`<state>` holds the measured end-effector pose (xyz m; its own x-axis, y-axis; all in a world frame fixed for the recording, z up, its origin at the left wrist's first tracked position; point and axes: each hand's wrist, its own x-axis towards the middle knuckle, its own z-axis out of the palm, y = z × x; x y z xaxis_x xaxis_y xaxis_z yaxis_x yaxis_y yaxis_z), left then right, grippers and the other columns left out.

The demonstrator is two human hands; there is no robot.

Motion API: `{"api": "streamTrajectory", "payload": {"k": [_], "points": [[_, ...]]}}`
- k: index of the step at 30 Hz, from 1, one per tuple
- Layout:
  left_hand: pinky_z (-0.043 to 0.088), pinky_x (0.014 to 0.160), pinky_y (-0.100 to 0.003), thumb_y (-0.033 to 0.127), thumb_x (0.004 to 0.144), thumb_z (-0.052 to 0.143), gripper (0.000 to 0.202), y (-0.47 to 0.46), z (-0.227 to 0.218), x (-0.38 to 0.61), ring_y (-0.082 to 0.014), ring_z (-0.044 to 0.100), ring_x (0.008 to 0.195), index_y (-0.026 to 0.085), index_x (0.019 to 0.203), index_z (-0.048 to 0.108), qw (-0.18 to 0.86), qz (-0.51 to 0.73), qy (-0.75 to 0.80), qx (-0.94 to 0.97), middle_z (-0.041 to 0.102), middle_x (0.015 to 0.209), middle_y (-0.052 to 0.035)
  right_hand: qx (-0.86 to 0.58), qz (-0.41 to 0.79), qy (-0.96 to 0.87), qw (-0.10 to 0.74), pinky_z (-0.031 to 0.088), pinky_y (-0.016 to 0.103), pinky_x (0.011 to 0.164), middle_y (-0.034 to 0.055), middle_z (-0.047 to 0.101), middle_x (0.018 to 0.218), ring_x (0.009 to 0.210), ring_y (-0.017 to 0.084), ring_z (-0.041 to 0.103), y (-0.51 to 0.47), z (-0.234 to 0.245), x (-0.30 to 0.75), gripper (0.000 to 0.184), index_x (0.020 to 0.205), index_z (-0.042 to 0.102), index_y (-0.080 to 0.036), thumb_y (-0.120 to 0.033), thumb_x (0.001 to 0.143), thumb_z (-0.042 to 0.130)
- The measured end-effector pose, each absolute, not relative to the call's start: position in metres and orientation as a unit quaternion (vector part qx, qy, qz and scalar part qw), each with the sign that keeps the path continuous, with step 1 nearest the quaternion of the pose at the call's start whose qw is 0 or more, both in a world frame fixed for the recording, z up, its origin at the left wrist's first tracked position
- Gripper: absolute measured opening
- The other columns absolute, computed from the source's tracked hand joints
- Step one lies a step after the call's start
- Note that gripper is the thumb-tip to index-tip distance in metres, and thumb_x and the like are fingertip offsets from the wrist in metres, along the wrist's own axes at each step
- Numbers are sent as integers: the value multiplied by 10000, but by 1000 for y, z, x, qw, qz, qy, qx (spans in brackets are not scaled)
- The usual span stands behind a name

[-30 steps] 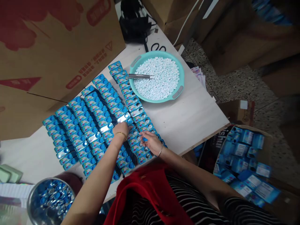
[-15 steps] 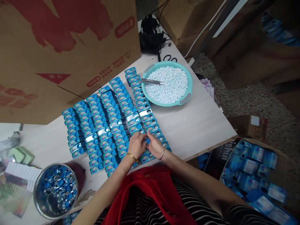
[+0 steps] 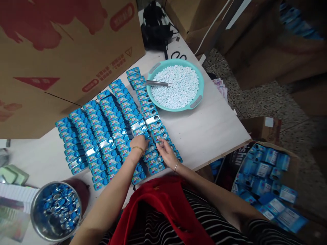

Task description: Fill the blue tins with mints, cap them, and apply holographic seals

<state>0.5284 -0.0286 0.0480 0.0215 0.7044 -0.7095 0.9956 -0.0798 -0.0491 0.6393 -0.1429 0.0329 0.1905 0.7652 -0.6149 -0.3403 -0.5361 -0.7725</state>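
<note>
Several rows of small blue tins point(image 3: 107, 129) lie side by side on a white table point(image 3: 209, 129). My left hand point(image 3: 139, 143) rests on tins near the right end of the rows, fingers curled down onto one. My right hand point(image 3: 166, 153) lies just right of it, fingers pressed on a tin in the last row. Both wrists wear thin bangles. A teal basin point(image 3: 200, 92) full of white tablets stands beyond the rows, with a metal scoop point(image 3: 155, 83) lying in it.
A metal bowl of blue caps point(image 3: 56, 211) stands at the near left. A big cardboard box point(image 3: 63, 51) leans behind the rows. A carton of blue packets point(image 3: 265, 177) sits on the floor to the right. Scissors point(image 3: 178, 55) and a black bag point(image 3: 155, 27) lie at the table's far end.
My hands met over a tin half a second ago and have now parted, the left moving up onto the rows and the right pressing on the last row.
</note>
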Motion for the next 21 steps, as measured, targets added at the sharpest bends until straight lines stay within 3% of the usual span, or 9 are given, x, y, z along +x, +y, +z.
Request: {"api": "streamTrajectory", "payload": {"k": [6, 9, 12, 15, 17, 19, 21], "points": [[495, 822, -354, 466, 744, 684, 455, -16, 43, 525, -321, 623, 1069, 146, 1067, 661, 290, -307, 633, 648, 656, 1134, -202, -599, 648, -210, 421, 288, 248, 466, -86, 475, 543, 450, 111, 390, -140, 33, 635, 300, 974, 531, -261, -425, 765, 670], [488, 802, -360, 435, 804, 622, 360, -34, 51, 521, -313, 633, 1037, 145, 1012, 671, 286, -251, 650, 658, 663, 1105, -198, -581, 656, -235, 421, 283, 241, 435, -90, 474, 528, 415, 104, 389, -140, 38, 630, 292, 918, 529, -256, -441, 752, 683], [470, 765, -315, 422, 888, 496, 295, -66, 60, 503, -251, 648, 971, 184, 961, 655, 294, -176, 653, 675, 689, 1003, -134, -565, 658, -252, 430, 353, 241, 459, -63, 533, 594, 464, 106, 459, -137, 44, 621, 266, 879, 580, -245, -430, 734, 704], [437, 707, -260, 375, 901, 467, 229, -101, 65, 465, -179, 634, 826, 199, 882, 612, 332, -33, 653, 680, 668, 823, -58, -560, 655, -265, 432, 463, 267, 597, -10, 637, 778, 659, 145, 579, -125, 47, 598, 236, 868, 644, -241, -398, 713, 727], [416, 665, -248, 364, 884, 474, 211, -122, 65, 432, -152, 591, 716, 198, 802, 574, 363, 63, 663, 651, 620, 721, -23, -559, 646, -280, 438, 495, 306, 777, 19, 669, 979, 887, 187, 617, -109, 46, 573, 261, 921, 667, -246, -396, 715, 720], [403, 625, -245, 413, 870, 471, 255, -141, 64, 400, -138, 540, 637, 202, 743, 537, 388, 128, 685, 603, 580, 663, 0, -569, 628, -301, 437, 424, 341, 981, 33, 640, 1158, 1131, 214, 554, -87, 41, 544, 318, 999, 665, -247, -422, 735, 694], [396, 588, -245, 500, 847, 472, 327, -156, 63, 373, -133, 502, 596, 207, 709, 514, 406, 180, 706, 552, 549, 630, 12, -593, 615, -310, 417, 316, 371, 1093, 52, 579, 1288, 1275, 233, 453, -63, 33, 516, 420, 1107, 633, -240, -478, 763, 651]]}}
